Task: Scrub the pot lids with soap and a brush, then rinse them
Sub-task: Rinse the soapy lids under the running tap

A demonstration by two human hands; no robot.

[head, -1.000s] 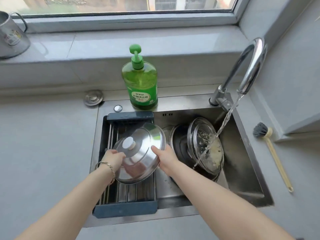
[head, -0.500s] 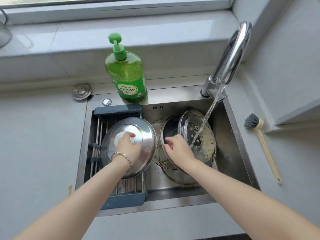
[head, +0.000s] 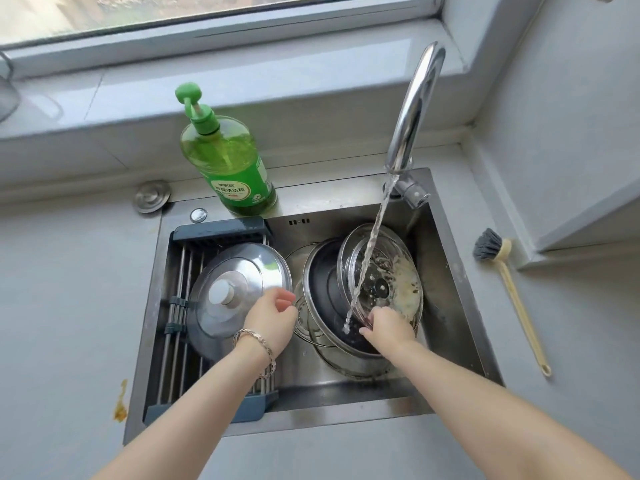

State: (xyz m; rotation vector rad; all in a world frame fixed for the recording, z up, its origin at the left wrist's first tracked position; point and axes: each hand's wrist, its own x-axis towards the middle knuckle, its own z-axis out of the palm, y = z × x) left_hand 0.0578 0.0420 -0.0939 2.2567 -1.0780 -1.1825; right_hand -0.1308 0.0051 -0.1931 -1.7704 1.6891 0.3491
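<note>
The only writing stands on the green label [head: 232,192] of the soap bottle [head: 221,157]: a line of white Chinese characters, the last three seemingly 洗洁精. A smaller line above it and a round mark at the label's lower right are too blurred to read

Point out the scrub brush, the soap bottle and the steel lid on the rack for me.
scrub brush [head: 518,299], head view, on its wooden handle.
soap bottle [head: 225,161], head view, on its green body.
steel lid [head: 223,292], head view, on its centre knob.
</note>
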